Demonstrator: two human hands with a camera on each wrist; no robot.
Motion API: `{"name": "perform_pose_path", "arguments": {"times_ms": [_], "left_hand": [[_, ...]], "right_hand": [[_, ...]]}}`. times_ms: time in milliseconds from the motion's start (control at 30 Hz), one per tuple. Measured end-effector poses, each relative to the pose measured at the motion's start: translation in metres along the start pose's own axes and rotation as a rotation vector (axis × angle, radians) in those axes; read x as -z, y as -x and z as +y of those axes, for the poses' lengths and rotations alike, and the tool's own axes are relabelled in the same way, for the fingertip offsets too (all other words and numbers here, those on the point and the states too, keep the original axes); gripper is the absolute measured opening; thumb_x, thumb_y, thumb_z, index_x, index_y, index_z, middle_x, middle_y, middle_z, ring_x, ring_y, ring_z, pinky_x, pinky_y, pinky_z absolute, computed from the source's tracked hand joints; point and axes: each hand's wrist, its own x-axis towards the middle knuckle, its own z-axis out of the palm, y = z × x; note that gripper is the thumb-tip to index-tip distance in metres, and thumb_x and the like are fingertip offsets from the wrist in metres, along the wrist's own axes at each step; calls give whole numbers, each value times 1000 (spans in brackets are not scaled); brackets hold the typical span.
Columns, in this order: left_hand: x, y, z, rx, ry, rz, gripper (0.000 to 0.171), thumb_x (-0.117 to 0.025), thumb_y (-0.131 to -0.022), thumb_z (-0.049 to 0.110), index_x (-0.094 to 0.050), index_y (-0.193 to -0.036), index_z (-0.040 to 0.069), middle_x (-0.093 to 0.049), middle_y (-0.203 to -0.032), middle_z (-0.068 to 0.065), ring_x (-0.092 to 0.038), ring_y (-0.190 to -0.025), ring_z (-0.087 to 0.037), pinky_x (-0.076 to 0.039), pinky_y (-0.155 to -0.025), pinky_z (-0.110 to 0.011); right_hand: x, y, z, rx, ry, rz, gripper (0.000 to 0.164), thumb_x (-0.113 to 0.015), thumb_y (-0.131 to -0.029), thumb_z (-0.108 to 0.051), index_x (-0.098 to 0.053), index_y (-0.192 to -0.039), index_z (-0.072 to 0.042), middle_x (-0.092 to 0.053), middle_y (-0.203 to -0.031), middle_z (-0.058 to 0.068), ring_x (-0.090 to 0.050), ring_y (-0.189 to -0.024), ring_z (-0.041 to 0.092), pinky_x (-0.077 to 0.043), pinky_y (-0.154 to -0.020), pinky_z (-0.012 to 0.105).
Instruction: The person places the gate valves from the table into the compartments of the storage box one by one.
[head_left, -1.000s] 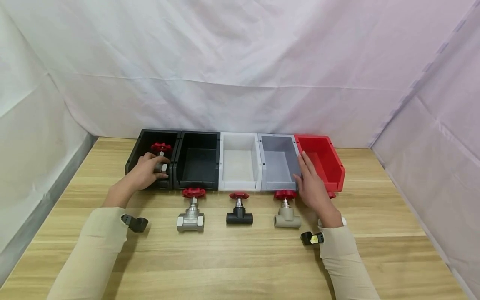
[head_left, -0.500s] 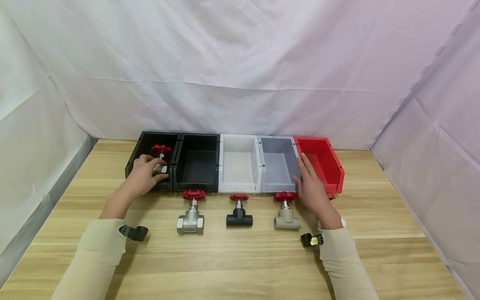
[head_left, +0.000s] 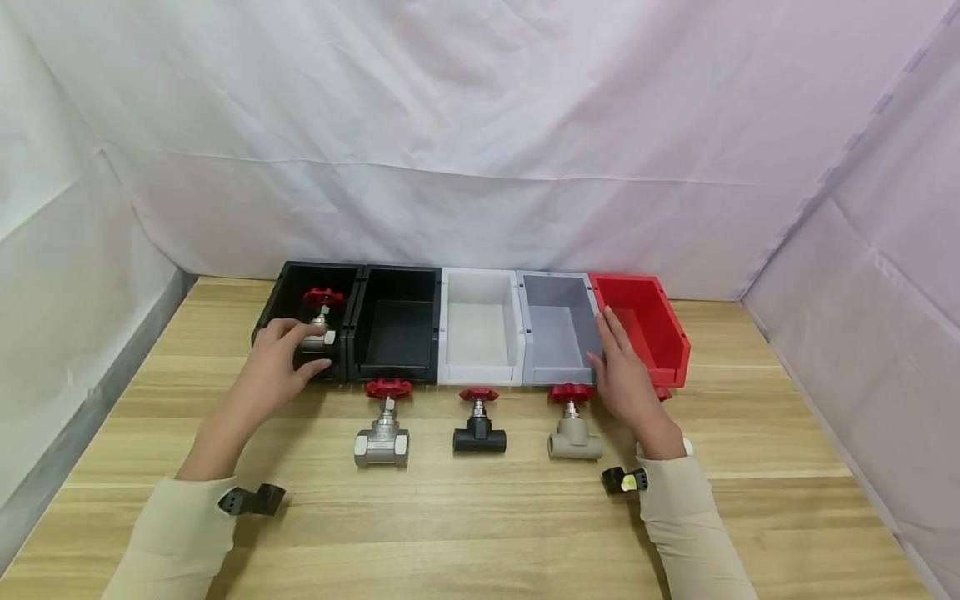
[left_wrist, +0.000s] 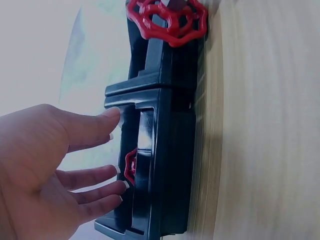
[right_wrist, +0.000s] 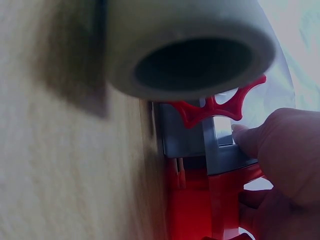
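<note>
In the head view my left hand (head_left: 273, 367) is over the front of the leftmost black bin (head_left: 281, 287). Its thumb and fingers stand apart around a metal valve (head_left: 321, 321) with a red handwheel, lying in that bin. The left wrist view shows a gap between thumb and fingers, with the handwheel (left_wrist: 131, 167) partly hidden behind the bin wall. My right hand (head_left: 624, 375) rests with extended fingers on the adjoining walls of the grey bin (head_left: 558, 372) and the red bin (head_left: 663, 372). Its thumb touches the grey bin's front in the right wrist view.
Between them stand another black bin (head_left: 397, 372) and a white bin (head_left: 480, 372). In front lie a steel valve (head_left: 382, 442), a black valve (head_left: 479, 435) and a beige valve (head_left: 574, 437). Another red handwheel (head_left: 663, 392) is mostly hidden by my right hand. White cloth (head_left: 480, 108) hangs behind.
My left hand has let go of the valve in the leftmost bin and drawn back slightly toward the lower left, its fingers spreading. The right hand has stayed in place.
</note>
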Motion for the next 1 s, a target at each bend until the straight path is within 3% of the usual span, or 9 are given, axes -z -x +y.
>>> {"name": "perform_pose_path", "arguments": {"times_ms": [500, 633, 833, 1000], "left_hand": [[-10, 30, 16, -152, -20, 64, 40, -77, -78, 1, -61, -114, -2, -52, -111, -21, -46, -103, -40, -39, -86, -55], [-12, 35, 21, -169, 18, 80, 40, -78, -78, 4, -63, -115, 2, -54, -108, -16, -50, -100, -34, -43, -83, -51], [-14, 43, 30, -150, 108, 41, 41, -76, -82, 12, -62, -120, 7, -55, -114, -12, -56, -105, -34, -45, -87, -53], [-20, 46, 36, -160, 136, -34, 45, -77, -82, 15, -61, -123, 9, -56, -115, -9, -57, -104, -30, -47, -86, -51]], "right_hand": [[0, 0, 0, -7, -4, -4, 75, -65, -89, -7, -23, -150, 1, -16, -156, 18, -37, -129, 43, -48, -84, 52], [0, 0, 0, -11, -3, -9, 75, -65, -89, -7, -22, -151, 0, -16, -156, 17, -39, -126, 43, -49, -84, 52], [1, 0, -2, -15, 2, -14, 76, -66, -89, -7, -22, -151, -1, -16, -156, 18, -40, -126, 43, -49, -84, 52], [1, -1, -2, -8, 0, -6, 76, -66, -89, -6, -23, -150, 0, -17, -155, 18, -41, -125, 44, -49, -83, 52]]}}
